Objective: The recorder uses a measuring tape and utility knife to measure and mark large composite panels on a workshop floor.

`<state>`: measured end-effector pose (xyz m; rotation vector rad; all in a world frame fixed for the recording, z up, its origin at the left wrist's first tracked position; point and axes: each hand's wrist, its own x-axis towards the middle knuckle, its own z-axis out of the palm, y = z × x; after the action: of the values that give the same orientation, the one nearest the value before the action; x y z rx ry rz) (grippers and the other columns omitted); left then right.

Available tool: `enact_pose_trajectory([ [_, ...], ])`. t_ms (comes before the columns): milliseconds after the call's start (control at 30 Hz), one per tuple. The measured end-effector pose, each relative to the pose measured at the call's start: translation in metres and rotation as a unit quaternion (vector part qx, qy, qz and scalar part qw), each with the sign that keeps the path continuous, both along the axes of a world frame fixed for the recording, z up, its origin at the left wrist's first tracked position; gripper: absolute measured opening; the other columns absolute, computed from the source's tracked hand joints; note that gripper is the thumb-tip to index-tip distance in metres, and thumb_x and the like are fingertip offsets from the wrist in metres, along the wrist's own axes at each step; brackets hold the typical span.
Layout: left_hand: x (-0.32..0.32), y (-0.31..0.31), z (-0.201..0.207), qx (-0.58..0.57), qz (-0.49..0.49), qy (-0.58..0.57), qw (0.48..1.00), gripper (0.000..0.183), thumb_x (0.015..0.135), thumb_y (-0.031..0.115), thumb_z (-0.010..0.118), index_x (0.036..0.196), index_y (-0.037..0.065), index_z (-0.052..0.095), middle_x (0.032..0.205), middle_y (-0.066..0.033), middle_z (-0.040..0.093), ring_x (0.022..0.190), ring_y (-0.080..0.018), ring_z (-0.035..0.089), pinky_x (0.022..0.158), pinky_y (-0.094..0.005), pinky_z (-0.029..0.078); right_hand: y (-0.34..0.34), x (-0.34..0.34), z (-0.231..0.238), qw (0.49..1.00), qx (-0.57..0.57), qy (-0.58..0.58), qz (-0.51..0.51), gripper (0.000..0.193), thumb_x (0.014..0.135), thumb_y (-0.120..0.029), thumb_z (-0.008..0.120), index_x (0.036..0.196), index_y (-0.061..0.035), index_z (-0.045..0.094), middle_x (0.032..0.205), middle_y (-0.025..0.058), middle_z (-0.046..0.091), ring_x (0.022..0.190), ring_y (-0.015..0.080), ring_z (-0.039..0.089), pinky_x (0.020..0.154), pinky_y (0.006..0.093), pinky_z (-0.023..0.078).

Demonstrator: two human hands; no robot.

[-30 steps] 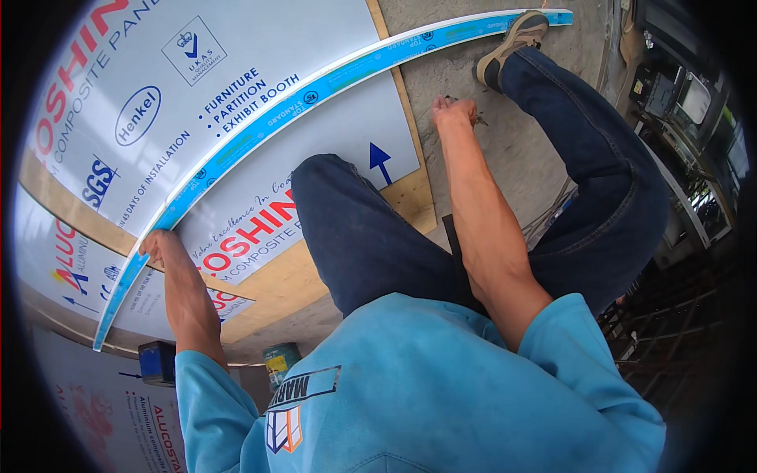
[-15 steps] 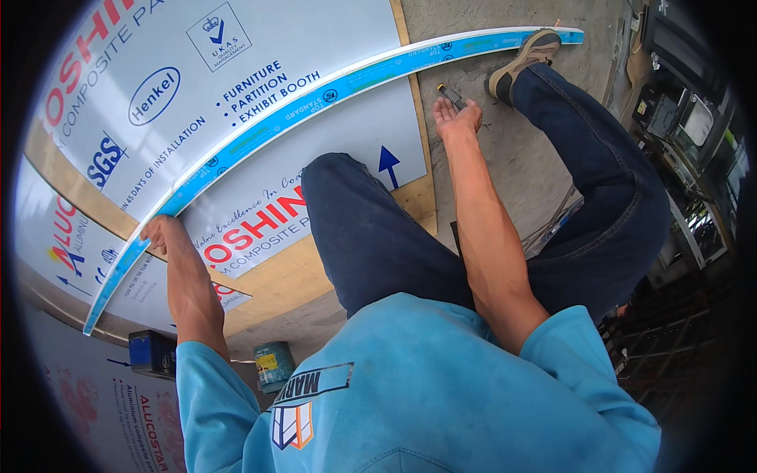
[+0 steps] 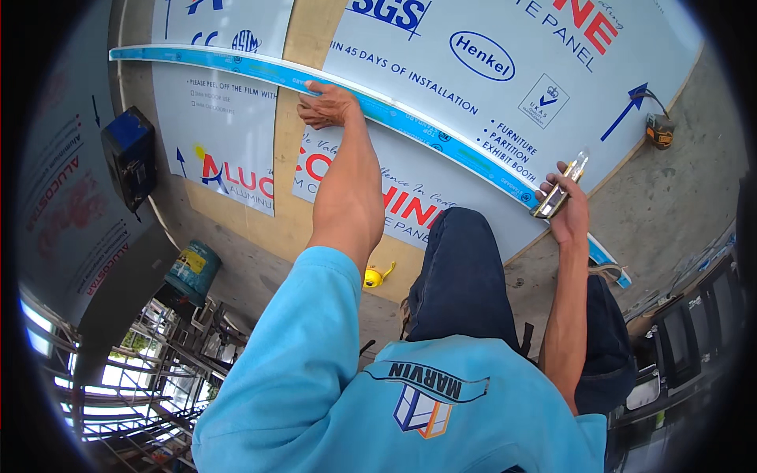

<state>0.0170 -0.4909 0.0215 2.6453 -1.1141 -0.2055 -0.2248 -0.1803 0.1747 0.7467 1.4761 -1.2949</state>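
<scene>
While the fingers of my right hand (image 3: 571,214) are wrapped around a slim silver tool (image 3: 547,205) at the long blue-and-white strip (image 3: 465,153), those of my left hand (image 3: 331,106) curl against it, whether pinching it I cannot tell. The strip lies across printed panels (image 3: 477,93), with a tape measure (image 3: 659,132) to my right and a dark blue box (image 3: 129,135) to my left.
</scene>
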Motion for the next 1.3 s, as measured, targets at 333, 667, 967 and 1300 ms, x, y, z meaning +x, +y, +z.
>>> enact_pose_trajectory([
  [333, 0.006, 0.005, -0.014, -0.066, -0.021, -0.018, 0.997, 0.067, 0.094, 0.056, 0.022, 0.117, 0.005, 0.058, 0.12, -0.0176, 0.045, 0.113, -0.0332, 0.039, 0.095, -0.0502, 0.027, -0.226, 0.08, -0.054, 0.698, -0.084, 0.278, 0.655, 0.045, 0.087, -0.019, 0.05, 0.128, 0.0, 0.045, 0.091, 0.0224, 0.062, 0.079, 0.0307, 0.063, 0.077, 0.0402, 0.049],
  [667, 0.004, 0.0, -0.01, -0.01, -0.011, 0.002, 1.0, 0.059, 0.097, 0.051, 0.023, 0.117, 0.004, 0.052, 0.125, -0.0213, 0.04, 0.116, -0.0361, 0.037, 0.096, -0.0499, 0.027, -0.295, 0.152, -0.078, 0.456, -0.137, 0.449, 0.756, 0.035, 0.084, -0.011, 0.053, 0.114, 0.0038, 0.042, 0.085, 0.024, 0.06, 0.07, 0.0354, 0.066, 0.055, 0.0419, 0.054],
  [967, 0.008, 0.002, -0.01, 0.006, -0.026, -0.007, 1.0, 0.055, 0.097, 0.048, 0.024, 0.119, 0.004, 0.049, 0.126, -0.022, 0.037, 0.117, -0.0359, 0.034, 0.096, -0.0496, 0.026, -0.292, 0.159, -0.081, 0.421, -0.101, 0.42, 0.798, 0.043, 0.085, -0.01, 0.052, 0.122, 0.0055, 0.037, 0.088, 0.0224, 0.059, 0.07, 0.0359, 0.066, 0.058, 0.0417, 0.055],
  [1300, 0.006, 0.003, -0.012, 0.016, -0.029, -0.002, 0.999, 0.058, 0.097, 0.049, 0.022, 0.119, 0.002, 0.048, 0.128, -0.0217, 0.036, 0.118, -0.0358, 0.033, 0.097, -0.0504, 0.025, -0.292, 0.161, -0.082, 0.433, -0.075, 0.396, 0.806, 0.046, 0.087, -0.012, 0.051, 0.126, 0.0048, 0.036, 0.093, 0.0238, 0.059, 0.074, 0.0382, 0.067, 0.059, 0.0416, 0.057],
])
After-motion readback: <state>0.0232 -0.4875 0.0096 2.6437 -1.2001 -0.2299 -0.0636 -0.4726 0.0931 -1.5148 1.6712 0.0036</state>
